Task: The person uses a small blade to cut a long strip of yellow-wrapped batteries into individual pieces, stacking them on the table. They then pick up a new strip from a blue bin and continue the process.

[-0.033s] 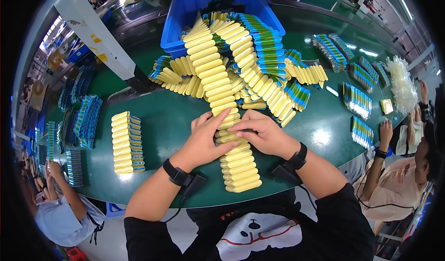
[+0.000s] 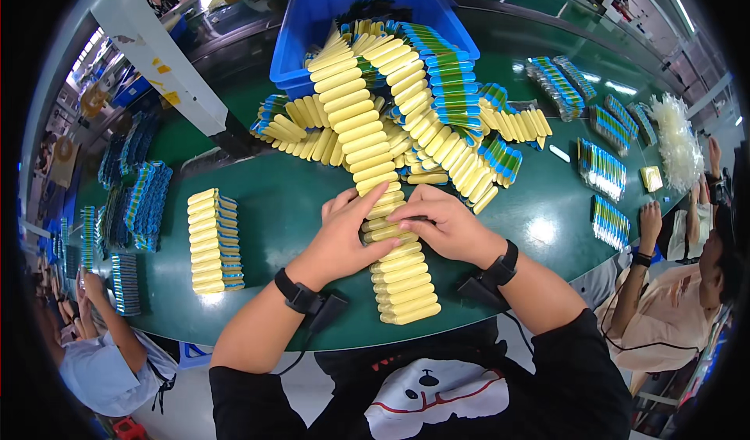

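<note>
A long strip of joined, narrow yellow packets (image 2: 363, 139) runs from the blue bin down the green table toward me. Its near end lies folded in a layered stack (image 2: 406, 287). My left hand (image 2: 344, 229) grips the strip's left edge, thumb and forefinger reaching across its top. At the right edge my right hand (image 2: 441, 225) pinches the strip, fingers bent and thumb pressed in; the fingertips partly hide the fold between the hands. To the left stands a separate folded stack of yellow packets (image 2: 207, 241), with blue showing along its side.
Behind the strip, the blue bin (image 2: 289, 53) overflows with tangled yellow, blue and green strips (image 2: 469, 162). Folded bundles (image 2: 601, 170) and a pile of clear plastic (image 2: 676, 139) lie right. More bundles (image 2: 144, 205) sit left near a white post (image 2: 160, 49). Co-workers sit at both sides.
</note>
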Motion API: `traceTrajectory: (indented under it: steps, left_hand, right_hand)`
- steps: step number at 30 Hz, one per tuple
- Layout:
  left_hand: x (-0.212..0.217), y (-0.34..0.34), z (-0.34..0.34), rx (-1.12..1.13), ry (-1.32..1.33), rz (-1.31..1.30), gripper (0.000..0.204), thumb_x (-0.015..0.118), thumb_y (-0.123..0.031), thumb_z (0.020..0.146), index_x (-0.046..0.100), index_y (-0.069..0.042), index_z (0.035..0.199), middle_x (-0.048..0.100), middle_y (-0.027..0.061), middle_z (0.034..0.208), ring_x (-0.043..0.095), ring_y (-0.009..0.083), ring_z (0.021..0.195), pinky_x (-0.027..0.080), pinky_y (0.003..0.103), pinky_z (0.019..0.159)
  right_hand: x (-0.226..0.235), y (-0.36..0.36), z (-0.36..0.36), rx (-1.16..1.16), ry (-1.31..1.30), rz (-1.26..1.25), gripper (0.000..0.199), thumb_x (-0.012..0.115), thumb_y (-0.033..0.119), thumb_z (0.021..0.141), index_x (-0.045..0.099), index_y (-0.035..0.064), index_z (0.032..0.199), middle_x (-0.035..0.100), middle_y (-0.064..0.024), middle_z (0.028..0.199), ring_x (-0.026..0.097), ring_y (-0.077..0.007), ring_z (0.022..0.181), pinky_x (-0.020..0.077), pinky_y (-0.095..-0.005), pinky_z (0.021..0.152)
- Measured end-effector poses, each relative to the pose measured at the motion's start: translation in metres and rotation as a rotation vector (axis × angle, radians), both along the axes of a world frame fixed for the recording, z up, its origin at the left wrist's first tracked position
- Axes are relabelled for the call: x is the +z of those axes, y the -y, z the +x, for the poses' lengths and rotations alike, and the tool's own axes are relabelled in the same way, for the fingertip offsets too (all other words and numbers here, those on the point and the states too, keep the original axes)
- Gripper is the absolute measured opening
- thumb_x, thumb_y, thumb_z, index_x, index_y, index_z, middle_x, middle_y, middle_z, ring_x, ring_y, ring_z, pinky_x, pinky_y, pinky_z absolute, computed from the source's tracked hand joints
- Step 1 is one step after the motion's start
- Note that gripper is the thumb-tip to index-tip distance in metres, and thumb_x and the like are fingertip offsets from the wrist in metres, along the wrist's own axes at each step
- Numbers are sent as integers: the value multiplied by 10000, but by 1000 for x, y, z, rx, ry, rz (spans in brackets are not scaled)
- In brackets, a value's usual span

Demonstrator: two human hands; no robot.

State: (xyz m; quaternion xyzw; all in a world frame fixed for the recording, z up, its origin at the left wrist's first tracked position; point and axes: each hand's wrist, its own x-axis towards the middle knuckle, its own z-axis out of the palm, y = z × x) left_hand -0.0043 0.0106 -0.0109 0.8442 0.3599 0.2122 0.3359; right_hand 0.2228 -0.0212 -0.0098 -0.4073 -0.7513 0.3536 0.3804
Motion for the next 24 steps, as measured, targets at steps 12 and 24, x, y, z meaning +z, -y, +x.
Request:
traceTrajectory:
  steps: [12, 24]
  left_hand:
    - [18, 19, -6, -177, 117, 91, 861, 773, -266, 806, 373, -34, 1532, 461, 195, 1484, 368, 383, 1359, 248, 452, 1152]
    - [11, 26, -5, -113, 284, 3, 788, 710, -354, 859, 391, -54, 1515, 505, 184, 1440, 349, 407, 1372, 233, 467, 1157]
  right_hand:
    - [4, 12, 25, 58, -377, -158, 124, 647, 67, 962, 716, 38, 1061, 605, -68, 1103, 613, -157, 1017, 494, -285, 895]
    - [30, 23, 38, 675, -193, -800, 154, 636, 90, 977, 710, -45, 979, 743, -96, 904, 690, -147, 846, 528, -285, 778]
